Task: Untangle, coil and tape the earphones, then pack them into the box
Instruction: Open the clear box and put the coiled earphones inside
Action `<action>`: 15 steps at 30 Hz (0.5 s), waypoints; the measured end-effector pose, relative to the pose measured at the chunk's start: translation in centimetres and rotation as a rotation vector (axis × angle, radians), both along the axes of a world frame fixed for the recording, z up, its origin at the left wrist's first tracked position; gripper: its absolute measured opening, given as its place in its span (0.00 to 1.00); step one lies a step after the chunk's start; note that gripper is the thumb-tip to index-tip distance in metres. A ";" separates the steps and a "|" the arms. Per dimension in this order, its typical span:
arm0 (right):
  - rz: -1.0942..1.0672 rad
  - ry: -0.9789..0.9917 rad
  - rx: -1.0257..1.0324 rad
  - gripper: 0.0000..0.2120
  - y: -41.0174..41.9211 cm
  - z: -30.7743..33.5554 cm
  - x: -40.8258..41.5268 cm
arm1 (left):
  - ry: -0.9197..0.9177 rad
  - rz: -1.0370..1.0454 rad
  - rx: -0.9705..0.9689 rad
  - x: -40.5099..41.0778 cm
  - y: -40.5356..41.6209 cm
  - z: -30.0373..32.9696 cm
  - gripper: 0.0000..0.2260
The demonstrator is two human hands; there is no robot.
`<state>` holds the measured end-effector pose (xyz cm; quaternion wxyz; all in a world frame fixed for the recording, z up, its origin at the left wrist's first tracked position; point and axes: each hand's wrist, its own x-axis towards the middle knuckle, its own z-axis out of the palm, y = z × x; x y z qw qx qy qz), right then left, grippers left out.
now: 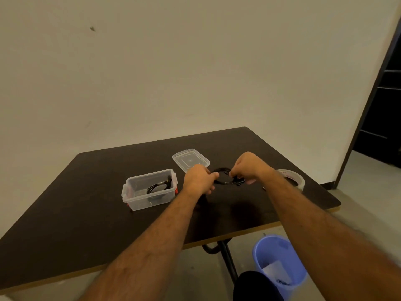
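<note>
— Any writing you can read?
— None legible.
— The hands?
— Left hand (199,179) and right hand (249,168) both pinch the black coiled earphones (223,177) above the dark table (86,213), right of the clear plastic box (149,190).

The table (91,205) is dark brown with a pale tan edge strip, and the earphones (223,175) above it are black. Near its left edge the box (149,189) is clear with red clips, holding another black coil (159,185); the lid (191,159) is clear, the tape roll (291,178) whitish, the bin (280,261) lavender-blue

Head view, forward-down over table (86,213), near.
</note>
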<state>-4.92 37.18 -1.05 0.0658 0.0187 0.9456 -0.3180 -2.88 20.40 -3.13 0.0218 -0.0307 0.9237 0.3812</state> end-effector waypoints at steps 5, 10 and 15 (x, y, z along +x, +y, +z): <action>0.038 0.120 -0.066 0.08 -3.6 2.5 -0.3 | 0.121 0.072 0.257 0.2 -3.7 2.3 0.07; 0.123 0.138 -0.093 0.06 -10.4 3.1 -1.1 | 0.147 0.197 0.272 0.0 -10.4 3.2 0.09; 0.198 0.138 -0.082 0.07 -17.0 2.6 -1.9 | 0.126 0.299 0.185 0.2 -16.5 2.3 0.10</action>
